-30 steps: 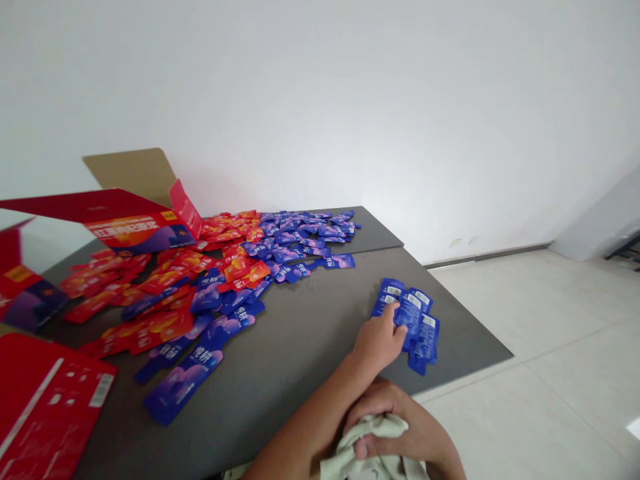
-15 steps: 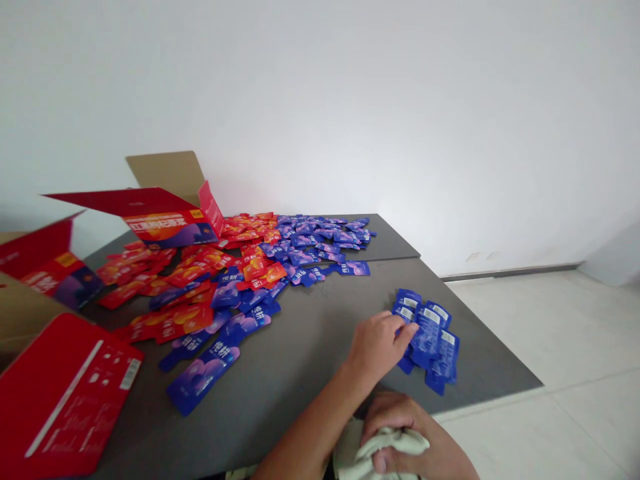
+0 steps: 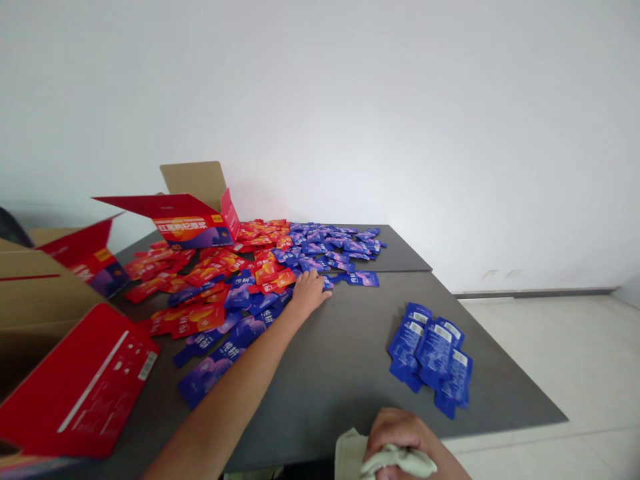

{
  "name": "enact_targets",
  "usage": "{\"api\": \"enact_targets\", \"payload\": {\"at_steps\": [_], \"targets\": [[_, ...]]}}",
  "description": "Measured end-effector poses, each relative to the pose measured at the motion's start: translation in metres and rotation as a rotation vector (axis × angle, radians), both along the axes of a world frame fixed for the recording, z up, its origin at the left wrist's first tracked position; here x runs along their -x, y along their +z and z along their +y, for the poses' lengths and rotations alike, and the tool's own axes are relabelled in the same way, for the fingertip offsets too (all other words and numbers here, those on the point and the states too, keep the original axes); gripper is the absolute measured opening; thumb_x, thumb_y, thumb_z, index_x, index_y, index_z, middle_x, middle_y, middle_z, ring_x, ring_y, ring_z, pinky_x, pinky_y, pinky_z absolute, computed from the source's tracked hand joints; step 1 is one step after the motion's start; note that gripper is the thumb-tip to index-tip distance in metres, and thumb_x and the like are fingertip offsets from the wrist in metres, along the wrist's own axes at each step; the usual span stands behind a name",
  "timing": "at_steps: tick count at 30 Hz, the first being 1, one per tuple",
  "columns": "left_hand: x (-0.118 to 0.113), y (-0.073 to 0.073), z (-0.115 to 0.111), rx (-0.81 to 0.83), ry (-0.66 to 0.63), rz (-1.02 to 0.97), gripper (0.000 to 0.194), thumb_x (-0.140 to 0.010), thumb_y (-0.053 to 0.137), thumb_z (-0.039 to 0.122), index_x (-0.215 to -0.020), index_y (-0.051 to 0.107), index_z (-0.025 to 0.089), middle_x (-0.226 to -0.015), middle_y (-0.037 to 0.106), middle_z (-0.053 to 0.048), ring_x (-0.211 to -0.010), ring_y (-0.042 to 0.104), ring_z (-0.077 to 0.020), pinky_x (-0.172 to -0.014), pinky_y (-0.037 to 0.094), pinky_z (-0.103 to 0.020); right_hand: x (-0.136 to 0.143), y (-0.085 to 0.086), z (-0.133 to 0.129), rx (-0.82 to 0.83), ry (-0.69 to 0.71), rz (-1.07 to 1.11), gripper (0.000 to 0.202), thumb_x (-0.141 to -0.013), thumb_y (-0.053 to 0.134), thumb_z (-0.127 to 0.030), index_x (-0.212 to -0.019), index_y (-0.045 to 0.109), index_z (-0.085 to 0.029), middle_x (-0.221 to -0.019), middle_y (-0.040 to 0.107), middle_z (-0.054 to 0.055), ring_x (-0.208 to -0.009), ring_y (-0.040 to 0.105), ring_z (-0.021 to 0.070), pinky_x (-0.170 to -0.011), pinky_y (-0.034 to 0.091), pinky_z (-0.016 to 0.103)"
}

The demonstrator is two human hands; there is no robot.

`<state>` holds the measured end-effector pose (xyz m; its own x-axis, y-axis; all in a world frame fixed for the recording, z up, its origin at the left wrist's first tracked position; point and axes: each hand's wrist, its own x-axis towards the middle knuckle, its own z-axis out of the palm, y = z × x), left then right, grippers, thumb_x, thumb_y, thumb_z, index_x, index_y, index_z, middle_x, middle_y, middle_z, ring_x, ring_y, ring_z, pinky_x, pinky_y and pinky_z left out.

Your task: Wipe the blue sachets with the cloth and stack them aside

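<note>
My left hand (image 3: 309, 292) reaches over the near edge of the blue pouches (image 3: 345, 243), fingers loosely bent and slightly apart, resting on or just above a pouch; its fingertips are partly hidden. One blue pouch (image 3: 364, 279) lies just right of that hand. Down at the table's front edge, my right hand (image 3: 397, 430) is closed around a pale green cloth (image 3: 353, 457). Right of centre, several blue pouches (image 3: 435, 350) lie overlapping in a small stack, backs with white labels facing up.
Red pouches (image 3: 210, 267) spread across the left of the dark table (image 3: 345, 360). An open red carton (image 3: 195, 220) stands behind them, and more open cartons, one with a red flap (image 3: 107, 380), are at the left. A white wall rises behind. The table's right edge borders pale floor.
My left hand has left the small stack of blue pouches and moved left and away to the larger pile. My right hand still grips the cloth. The view has shifted slightly.
</note>
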<state>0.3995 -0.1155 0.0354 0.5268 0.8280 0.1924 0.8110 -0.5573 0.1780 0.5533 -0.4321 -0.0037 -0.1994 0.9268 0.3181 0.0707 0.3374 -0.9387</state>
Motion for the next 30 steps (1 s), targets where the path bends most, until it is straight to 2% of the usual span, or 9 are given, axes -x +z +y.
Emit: {"api": "enact_targets", "payload": {"at_steps": [4,9,13,19,21,24,26,28,30], "targets": [[-0.012,-0.004,0.015,-0.008,-0.024,0.074,0.036,-0.099,0.065,0.043,-0.124,0.066,0.017,-0.134,0.062,-0.012,-0.125,0.059,-0.0292,-0.106,0.048,-0.053,0.001,0.004,0.000,0.041,-0.026,0.002,0.024,-0.089,0.080,-0.041,-0.108,0.074,-0.028,-0.095,0.072,0.006,-0.088,0.069,0.0206,-0.077,0.051,0.030],[-0.032,0.001,0.032,0.033,-0.055,0.138,0.038,-0.100,0.066,0.038,-0.131,0.062,0.017,-0.132,0.063,-0.012,-0.113,0.066,-0.0257,-0.095,0.058,-0.048,0.001,0.012,0.003,0.077,-0.008,-0.116,0.025,-0.090,0.075,-0.049,-0.096,0.078,-0.024,-0.083,0.069,0.006,-0.078,0.065,0.0184,-0.072,0.048,0.028],[-0.040,-0.002,0.032,0.047,-0.061,0.121,0.039,-0.099,0.066,0.038,-0.132,0.061,0.016,-0.131,0.064,-0.011,-0.111,0.067,-0.0254,-0.093,0.059,-0.047,0.000,0.009,0.004,0.056,-0.012,-0.121,0.026,-0.092,0.073,-0.049,-0.099,0.076,-0.024,-0.086,0.070,0.006,-0.079,0.066,0.0188,-0.075,0.049,0.030],[-0.033,-0.008,0.025,0.027,-0.022,-0.041,0.038,-0.100,0.066,0.037,-0.131,0.062,0.017,-0.131,0.064,-0.011,-0.111,0.067,-0.0251,-0.093,0.059,-0.047,-0.003,-0.002,0.000,0.042,-0.042,-0.070,0.023,-0.091,0.076,-0.044,-0.105,0.074,-0.025,-0.091,0.069,0.005,-0.082,0.066,0.0190,-0.074,0.049,0.030],[-0.031,-0.003,0.022,0.017,0.003,-0.131,0.038,-0.099,0.066,0.038,-0.131,0.062,0.017,-0.130,0.064,-0.011,-0.110,0.067,-0.0249,-0.092,0.059,-0.046,-0.004,-0.001,0.001,0.085,-0.016,-0.078,0.023,-0.089,0.078,-0.045,-0.103,0.077,-0.025,-0.091,0.069,0.005,-0.083,0.066,0.0192,-0.073,0.048,0.029],[-0.029,0.014,0.012,-0.008,0.049,-0.304,0.032,-0.101,0.064,0.037,-0.125,0.064,0.016,-0.121,0.067,-0.009,-0.104,0.068,-0.0229,-0.090,0.058,-0.044,-0.006,0.006,0.006,0.150,-0.006,-0.107,0.028,-0.087,0.079,-0.049,-0.098,0.079,-0.024,-0.090,0.069,0.006,-0.082,0.066,0.0194,-0.071,0.047,0.028],[-0.027,0.030,0.000,-0.029,0.088,-0.439,0.026,-0.108,0.049,0.035,-0.118,0.063,0.015,-0.105,0.069,-0.008,-0.097,0.068,-0.0213,-0.088,0.056,-0.040,-0.007,0.012,0.009,0.179,0.013,-0.137,0.030,-0.086,0.079,-0.051,-0.096,0.080,-0.022,-0.088,0.069,0.007,-0.081,0.065,0.0193,-0.071,0.047,0.028],[-0.022,0.046,-0.017,-0.040,0.113,-0.576,0.033,-0.113,0.030,0.033,-0.113,0.059,0.016,-0.092,0.066,-0.006,-0.091,0.067,-0.0201,-0.083,0.051,-0.033,-0.007,0.017,0.012,0.205,0.055,-0.160,0.034,-0.087,0.077,-0.053,-0.093,0.081,-0.020,-0.086,0.069,0.007,-0.080,0.065,0.0196,-0.070,0.046,0.028],[-0.011,0.058,-0.037,-0.022,0.093,-0.688,0.035,-0.113,0.026,0.038,-0.107,0.055,0.019,-0.087,0.062,-0.003,-0.085,0.065,-0.0179,-0.076,0.047,-0.028,-0.009,0.021,0.013,0.220,0.071,-0.149,0.040,-0.087,0.075,-0.057,-0.090,0.081,-0.018,-0.084,0.068,0.008,-0.078,0.064,0.0196,-0.068,0.046,0.029]]}}
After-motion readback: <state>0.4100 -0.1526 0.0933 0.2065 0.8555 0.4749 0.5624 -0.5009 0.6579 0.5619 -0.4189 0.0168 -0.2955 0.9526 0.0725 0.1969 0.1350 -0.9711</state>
